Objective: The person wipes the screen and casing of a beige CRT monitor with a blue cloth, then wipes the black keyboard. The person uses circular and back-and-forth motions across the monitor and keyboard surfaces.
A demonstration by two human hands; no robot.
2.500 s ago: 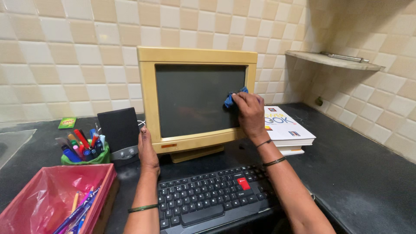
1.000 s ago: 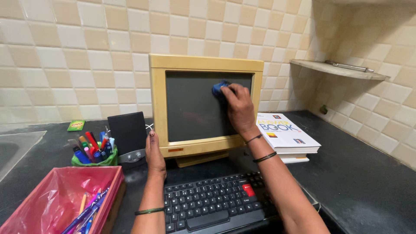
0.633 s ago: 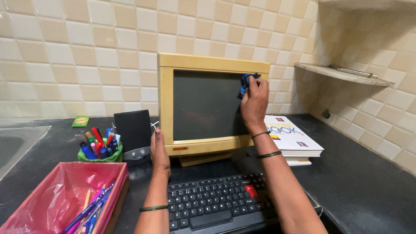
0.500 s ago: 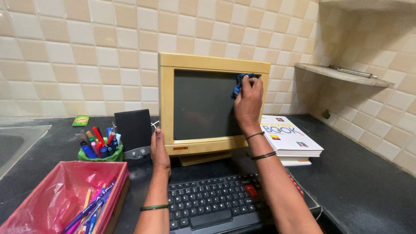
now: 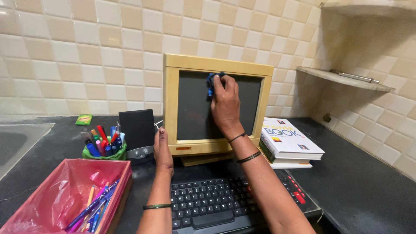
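Observation:
An old beige box monitor [image 5: 173,108] with a dark screen stands on a black counter [image 5: 355,182]. My right hand [image 5: 225,104] presses a small blue cloth [image 5: 211,81] against the upper middle of the screen. My left hand [image 5: 162,149] rests flat against the monitor's lower left corner, fingers straight. A black keyboard [image 5: 216,201] lies in front of the monitor, partly under my right forearm.
A black speaker [image 5: 136,130] and a green cup of pens [image 5: 104,145] stand left of the monitor. A pink-lined box [image 5: 65,195] with pens sits at front left. Stacked books [image 5: 288,145] lie to the right. A corner shelf [image 5: 346,78] juts from the tiled wall.
My right hand slid the blue cloth leftward along the top of the screen, from the upper right corner to the upper middle. My left hand stayed on the monitor's corner.

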